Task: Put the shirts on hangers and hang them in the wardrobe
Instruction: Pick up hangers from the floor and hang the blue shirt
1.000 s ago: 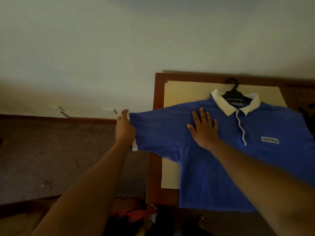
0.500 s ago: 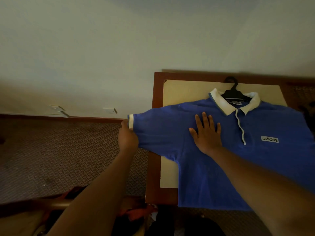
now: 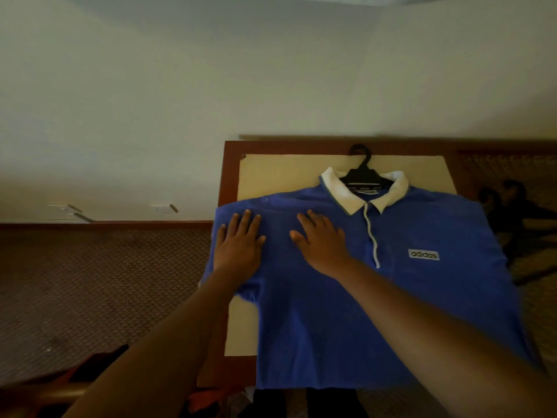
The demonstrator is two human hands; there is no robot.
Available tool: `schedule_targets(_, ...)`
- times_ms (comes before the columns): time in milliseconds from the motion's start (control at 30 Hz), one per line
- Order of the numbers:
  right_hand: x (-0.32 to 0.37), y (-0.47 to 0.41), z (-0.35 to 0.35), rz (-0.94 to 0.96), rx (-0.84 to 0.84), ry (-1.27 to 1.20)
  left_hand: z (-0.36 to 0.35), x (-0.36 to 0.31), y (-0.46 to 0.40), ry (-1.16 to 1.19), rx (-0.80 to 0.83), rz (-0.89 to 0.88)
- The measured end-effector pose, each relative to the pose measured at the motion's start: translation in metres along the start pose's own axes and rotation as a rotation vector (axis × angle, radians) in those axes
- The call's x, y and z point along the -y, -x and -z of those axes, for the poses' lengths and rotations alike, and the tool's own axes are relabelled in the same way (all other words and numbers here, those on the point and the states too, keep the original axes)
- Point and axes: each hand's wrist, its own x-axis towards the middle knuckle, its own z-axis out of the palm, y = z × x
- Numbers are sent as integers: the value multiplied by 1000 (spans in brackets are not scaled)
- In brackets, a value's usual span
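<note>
A blue polo shirt (image 3: 391, 300) with a white collar and an adidas label lies flat, front up, on a wooden table (image 3: 230, 164). A black hanger (image 3: 363, 173) sits inside its collar, hook pointing to the wall. My left hand (image 3: 239, 248) rests flat, fingers straight, on the shirt's left sleeve, which is folded in over the table's left edge. My right hand (image 3: 321, 239) lies flat on the shirt's left chest, just beside the left hand.
A pale cream board (image 3: 277, 176) covers the tabletop under the shirt. Dark hangers or clothes (image 3: 512, 206) lie at the table's right end. Patterned carpet (image 3: 99, 291) spreads to the left, below a white wall. Red cloth (image 3: 208, 399) lies at the bottom edge.
My left hand let go of the stretched-out sleeve cuff and moved right. It now lies flat on the sleeve over the table edge. My right hand stayed put.
</note>
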Motion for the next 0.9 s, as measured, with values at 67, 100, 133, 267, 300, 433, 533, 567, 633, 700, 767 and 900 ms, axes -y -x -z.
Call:
schedule_targets(67, -19, -7, 27, 99, -181, -209, 3, -22, -6, 35, -34, 123)
schedule_targets(100, -33, -12, 39, 123, -263, -229, 5, -41, -9, 34, -63, 130)
schedule_targets(133, -48, -20, 51, 138, -332, -203, 5, -63, -12, 37, -90, 104)
schedule_targets(267, -110, -62, 97, 46, -297, 62, -4, -157, -34, 165, -121, 13)
schedule_targets(300, -123, -72, 107, 20, -225, 142, -8, -175, -41, 188, -105, 22)
schedule_targets(433, -152, -104, 131, 67, 88, 373, -32, -208, -56, 150, -90, 86)
schedule_targets(533, -153, -120, 138, 171, 168, 384, -41, -208, -57, 74, -104, 116)
schedule_targets(567, -152, -122, 139, 211, 191, 362, -41, -209, -56, 69, -106, 124)
schedule_targets(633, -150, -124, 142, 307, 188, 349, -40, -210, -56, 67, -105, 134)
schedule_targets(700, -151, -126, 148, 402, 127, 417, -40, -211, -57, 67, -110, 138)
schedule_targets(767, -152, -131, 154, 438, 91, 509, -41, -211, -57, 64, -115, 133)
schedule_targets(900, -155, -136, 152, 398, 130, 517, -42, -211, -58, 43, -102, 144)
